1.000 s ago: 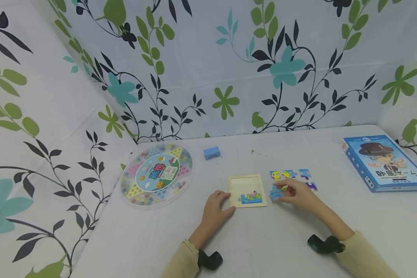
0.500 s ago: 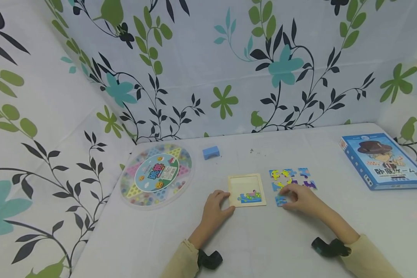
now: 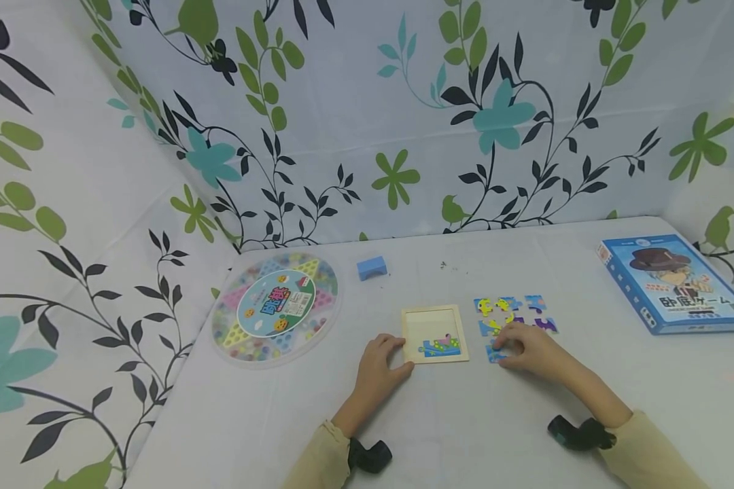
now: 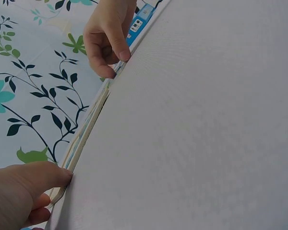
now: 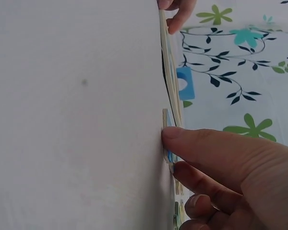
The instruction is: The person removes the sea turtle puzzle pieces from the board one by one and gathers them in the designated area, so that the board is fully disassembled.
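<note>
My left hand holds the lower left corner of a square wooden puzzle tray, thumb on its near edge and fingers along its left side. Joined pieces showing a pink and green picture fill the tray's lower right part. To the right of the tray, my right hand pinches a blue puzzle piece between thumb and fingers, low at the table. In the right wrist view the thumb lies on the near edge of that piece. Several loose pieces lie just beyond this hand, partly hidden by it.
A round, clear-lidded game box lies at the left. Behind the tray is a small blue block. At the right lies a blue game box. A leaf-patterned cloth hangs behind the white table.
My right hand has drawn slightly right and nearer with the blue piece, leaving more of the loose pieces visible. My left hand stays on the tray.
</note>
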A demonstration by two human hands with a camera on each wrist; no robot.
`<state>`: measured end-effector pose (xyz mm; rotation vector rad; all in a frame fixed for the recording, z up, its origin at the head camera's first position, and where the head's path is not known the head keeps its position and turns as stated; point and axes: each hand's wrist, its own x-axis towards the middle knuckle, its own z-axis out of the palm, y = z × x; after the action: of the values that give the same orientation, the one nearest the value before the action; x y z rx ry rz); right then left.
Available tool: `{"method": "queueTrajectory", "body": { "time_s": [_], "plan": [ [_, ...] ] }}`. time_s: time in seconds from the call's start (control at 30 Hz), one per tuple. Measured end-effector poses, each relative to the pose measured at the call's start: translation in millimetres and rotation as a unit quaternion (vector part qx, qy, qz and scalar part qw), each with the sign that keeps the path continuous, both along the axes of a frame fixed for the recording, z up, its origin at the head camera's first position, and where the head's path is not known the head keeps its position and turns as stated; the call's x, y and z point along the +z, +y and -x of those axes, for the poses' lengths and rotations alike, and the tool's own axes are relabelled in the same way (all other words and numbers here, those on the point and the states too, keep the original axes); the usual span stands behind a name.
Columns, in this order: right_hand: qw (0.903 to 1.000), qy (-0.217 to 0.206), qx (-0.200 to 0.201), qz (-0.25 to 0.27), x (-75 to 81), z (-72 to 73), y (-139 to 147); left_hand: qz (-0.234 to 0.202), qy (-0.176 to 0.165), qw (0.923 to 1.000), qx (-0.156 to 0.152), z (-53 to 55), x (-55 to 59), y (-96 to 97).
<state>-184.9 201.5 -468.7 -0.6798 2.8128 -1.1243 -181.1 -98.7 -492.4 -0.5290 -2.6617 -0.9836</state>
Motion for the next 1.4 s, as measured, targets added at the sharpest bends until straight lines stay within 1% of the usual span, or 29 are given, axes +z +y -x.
{"method": "queueTrajectory", "body": {
  "time_s": [0.13,0.23,0.37,0.5,0.67,0.73,0.8,0.9,1.0,1.1,1.17,1.27,1.4],
  "plan": [
    [0.9999,0.004,0.007,-0.014,4.8,2.2,-3,-0.001,-0.002,1.0000,0.000,-0.2,0.0,-0.1],
    [0.9999,-0.009,0.004,-0.008,11.4,5.2,-10,0.001,-0.001,1.0000,0.000,-0.1,-0.2,-0.4],
    [1.0000,-0.008,0.000,0.003,20.9,11.0,-23,0.003,-0.001,1.0000,0.001,-0.4,0.0,-0.7],
    [0.9997,0.020,0.000,0.011,28.7,15.1,-39,0.007,-0.002,1.0000,0.001,-0.2,-1.1,-0.9],
    [0.9971,0.054,0.015,0.051,33.0,19.9,-59,0.005,-0.007,1.0000,0.001,-0.5,-0.5,-1.0],
    [0.9960,0.053,0.025,0.067,32.2,21.5,-67,0.003,-0.007,1.0000,0.001,-0.7,-0.1,-1.2],
    [0.9948,0.043,0.035,0.085,30.4,23.0,-74,0.001,-0.007,1.0000,0.000,-0.7,-0.2,-1.4],
    [0.9912,0.012,0.052,0.121,23.4,26.2,-83,0.000,0.001,1.0000,-0.002,0.0,-1.1,-1.6],
    [0.9850,-0.021,0.076,0.154,12.3,30.3,-89,-0.002,0.010,0.9999,-0.005,0.4,-2.0,-1.5],
    [0.9837,-0.040,0.099,0.145,1.0,32.3,-91,-0.004,0.011,0.9999,-0.009,0.6,-3.3,-0.9],
    [0.9853,-0.042,0.106,0.128,-3.8,31.7,-91,-0.004,0.002,0.9999,-0.010,0.4,-3.3,-0.3],
    [0.9880,-0.039,0.104,0.107,-6.2,29.9,-90,-0.004,-0.002,1.0000,-0.009,-0.1,-1.7,0.2],
    [0.9908,-0.028,0.094,0.093,-6.4,29.3,-90,-0.003,0.002,1.0000,-0.006,-0.2,0.3,0.0]
  ]
}}
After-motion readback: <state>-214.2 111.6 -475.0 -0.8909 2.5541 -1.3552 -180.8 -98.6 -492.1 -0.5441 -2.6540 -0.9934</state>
